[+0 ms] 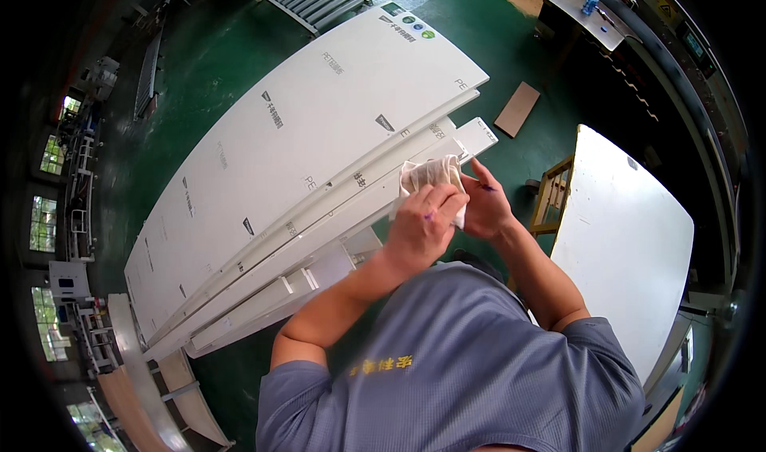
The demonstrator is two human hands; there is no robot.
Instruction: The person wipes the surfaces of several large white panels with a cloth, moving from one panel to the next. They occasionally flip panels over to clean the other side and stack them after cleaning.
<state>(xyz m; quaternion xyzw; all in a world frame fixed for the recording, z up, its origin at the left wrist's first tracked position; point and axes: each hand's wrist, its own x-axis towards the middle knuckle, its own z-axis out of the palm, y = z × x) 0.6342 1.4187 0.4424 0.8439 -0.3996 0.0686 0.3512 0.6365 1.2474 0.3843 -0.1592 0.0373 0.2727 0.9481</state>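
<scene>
In front of my chest, my left hand (428, 222) has its fingers closed on a crumpled off-white cloth (431, 176). My right hand (485, 203) is at the cloth's right side, palm turned toward it. Its thumb stands up apart from the cloth; its other fingers are partly hidden. Purple marks show on both hands. Just beyond the cloth lies a stack of long white boards (319, 101) with printed faces, its layers unevenly offset. The cloth is above the near edge of the lower boards, and I cannot tell whether they touch.
A white-topped table (626, 236) on a wooden frame stands at my right. A brown board (517, 109) lies on the green floor (231, 77). Far ahead is a roller conveyor (307, 1). A blue bottle (590, 2) stands on a small table at the far right.
</scene>
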